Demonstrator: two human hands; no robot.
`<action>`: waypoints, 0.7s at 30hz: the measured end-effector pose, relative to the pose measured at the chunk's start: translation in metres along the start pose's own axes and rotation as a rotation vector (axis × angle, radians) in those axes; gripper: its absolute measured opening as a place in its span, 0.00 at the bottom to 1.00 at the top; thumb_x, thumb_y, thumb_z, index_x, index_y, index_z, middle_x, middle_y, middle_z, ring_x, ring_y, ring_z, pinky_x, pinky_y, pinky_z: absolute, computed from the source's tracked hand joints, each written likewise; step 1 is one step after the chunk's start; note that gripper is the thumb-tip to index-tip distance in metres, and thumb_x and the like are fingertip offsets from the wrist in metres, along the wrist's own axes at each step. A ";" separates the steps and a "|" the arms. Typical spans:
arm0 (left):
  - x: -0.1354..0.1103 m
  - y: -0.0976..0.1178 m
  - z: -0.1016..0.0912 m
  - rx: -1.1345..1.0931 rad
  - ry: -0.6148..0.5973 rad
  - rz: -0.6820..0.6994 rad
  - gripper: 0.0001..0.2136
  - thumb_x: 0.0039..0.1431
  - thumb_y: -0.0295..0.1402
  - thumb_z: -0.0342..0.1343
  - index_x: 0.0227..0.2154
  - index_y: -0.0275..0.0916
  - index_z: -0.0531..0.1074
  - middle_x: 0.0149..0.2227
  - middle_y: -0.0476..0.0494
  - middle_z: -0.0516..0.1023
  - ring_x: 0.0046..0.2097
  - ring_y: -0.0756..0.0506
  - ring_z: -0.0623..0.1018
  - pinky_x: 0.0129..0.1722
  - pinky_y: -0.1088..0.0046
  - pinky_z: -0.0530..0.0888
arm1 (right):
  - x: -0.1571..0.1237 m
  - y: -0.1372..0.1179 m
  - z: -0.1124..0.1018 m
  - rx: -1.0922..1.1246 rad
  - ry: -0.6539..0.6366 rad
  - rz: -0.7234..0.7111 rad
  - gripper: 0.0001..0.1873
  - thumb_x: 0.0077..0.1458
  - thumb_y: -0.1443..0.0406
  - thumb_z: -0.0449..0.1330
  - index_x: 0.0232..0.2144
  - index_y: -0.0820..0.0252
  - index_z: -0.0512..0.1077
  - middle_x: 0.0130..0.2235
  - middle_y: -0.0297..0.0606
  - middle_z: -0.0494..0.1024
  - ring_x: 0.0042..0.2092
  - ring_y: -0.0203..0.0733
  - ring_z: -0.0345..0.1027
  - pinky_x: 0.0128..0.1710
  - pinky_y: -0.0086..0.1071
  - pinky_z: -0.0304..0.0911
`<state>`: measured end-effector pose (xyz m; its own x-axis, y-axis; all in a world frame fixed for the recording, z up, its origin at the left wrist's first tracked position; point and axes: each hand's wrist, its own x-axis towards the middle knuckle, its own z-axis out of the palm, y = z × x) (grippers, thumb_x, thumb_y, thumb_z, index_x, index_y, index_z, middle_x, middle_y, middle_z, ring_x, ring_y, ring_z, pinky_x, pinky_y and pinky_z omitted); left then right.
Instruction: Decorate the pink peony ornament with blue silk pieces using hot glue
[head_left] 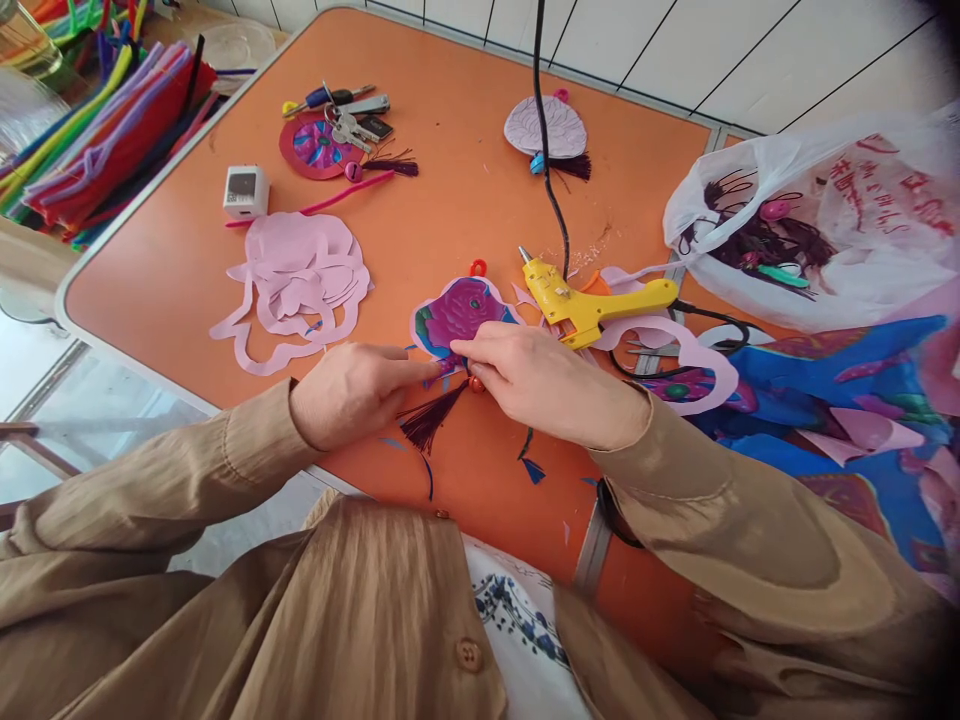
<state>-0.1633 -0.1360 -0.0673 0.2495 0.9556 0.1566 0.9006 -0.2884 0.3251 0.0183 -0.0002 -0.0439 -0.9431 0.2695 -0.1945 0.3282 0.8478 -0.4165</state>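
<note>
A small round ornament with a purple flower print and a red loop on top lies on the orange table, near its front edge. My left hand and my right hand meet at the ornament's lower edge, fingers pinched together where a dark purple tassel and a red bead join it. A yellow glue gun lies just behind my right hand, its black cord running to the far side.
Pink paper offcuts lie at left beside a small white cube. Keys rest on another ornament at the back. A white plastic bag and blue printed paper fill the right. Coloured pipe cleaners lie far left.
</note>
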 end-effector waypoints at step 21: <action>0.002 0.005 0.009 0.280 -0.042 -0.035 0.17 0.71 0.35 0.43 0.50 0.45 0.77 0.28 0.48 0.79 0.21 0.52 0.68 0.19 0.72 0.53 | 0.000 -0.001 -0.001 -0.018 -0.010 0.015 0.15 0.62 0.75 0.50 0.41 0.68 0.77 0.40 0.48 0.76 0.39 0.45 0.67 0.38 0.35 0.54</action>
<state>-0.1547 -0.1350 -0.0739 0.2259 0.9680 0.1090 0.9707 -0.2331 0.0585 0.0178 -0.0005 -0.0431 -0.9374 0.2779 -0.2100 0.3416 0.8517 -0.3974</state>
